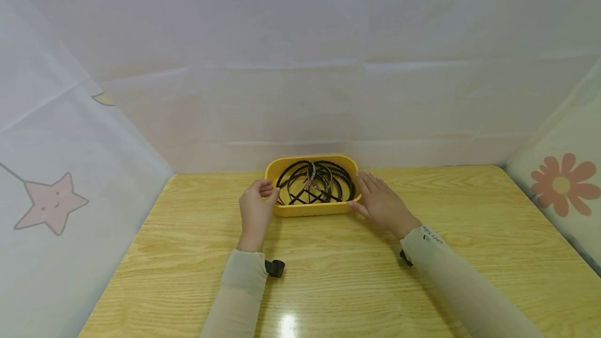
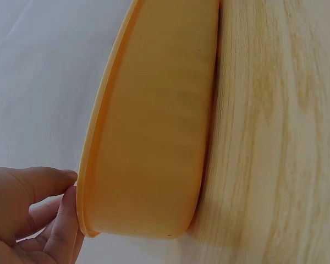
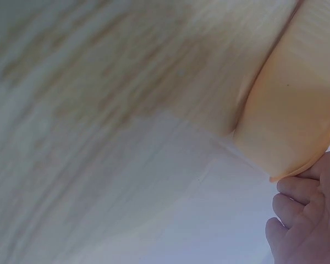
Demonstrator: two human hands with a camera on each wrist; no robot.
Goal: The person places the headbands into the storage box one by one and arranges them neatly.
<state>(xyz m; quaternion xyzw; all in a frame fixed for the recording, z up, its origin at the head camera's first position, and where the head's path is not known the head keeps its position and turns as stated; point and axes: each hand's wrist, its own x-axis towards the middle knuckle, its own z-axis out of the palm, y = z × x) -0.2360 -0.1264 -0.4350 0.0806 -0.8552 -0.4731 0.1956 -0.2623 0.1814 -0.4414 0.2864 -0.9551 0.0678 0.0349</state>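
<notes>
A yellow tray [image 1: 312,209] sits on the wooden table [image 1: 338,275], at the far side in the middle, close to the white cloth wall [image 1: 300,67]. Inside it lies a heap of thin black headbands [image 1: 315,182], all curved like bows, some with little teeth. The left hand [image 1: 255,207] is at the tray's left end, and its curled fingers [image 2: 63,217] pinch the rim there. The right hand [image 1: 382,203] lies against the tray's right end with its fingers mostly straight, touching the rim and side, not closed around it. It looks like the step is getting hold of the tray from both ends. To move it well, both hands would need to push or lift evenly so it stays flat and the headbands do not slide out. The tray looks like smooth, hard plastic with round corners. The table is shiny wood with wavy lines.
</notes>
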